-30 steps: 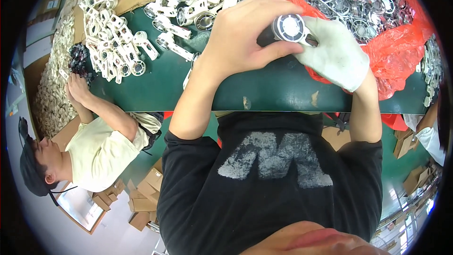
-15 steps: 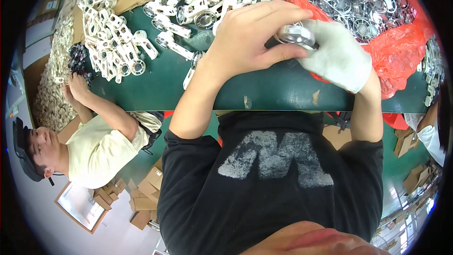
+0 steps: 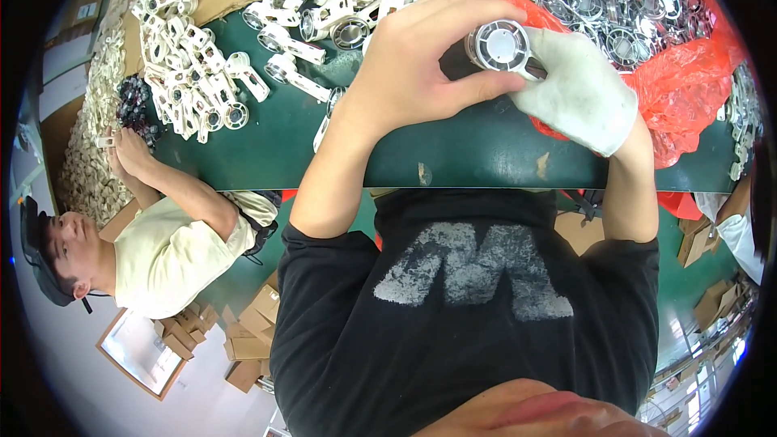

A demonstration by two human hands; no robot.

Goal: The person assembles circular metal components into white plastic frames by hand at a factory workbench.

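Note:
A round part with a chrome rim and a white disc face, like a small fan head, is held up between my hands above the table. My bare left hand curves around its left side, index finger over the top and thumb touching the lower rim. In a white glove, my right hand is closed on the part's right side, where a short grey piece shows; the fingers hide the rest. Beyond my left hand lie cream-white handled pieces with round chrome heads.
A red plastic bag full of chrome ring parts lies at the far right. Many white handled pieces are heaped at left on the green table. A co-worker's hands work there beside dark small parts.
The round part has been tilted so its white disc face now shows, where before its shiny side edge was seen. Both hands stay nearly in place around it.

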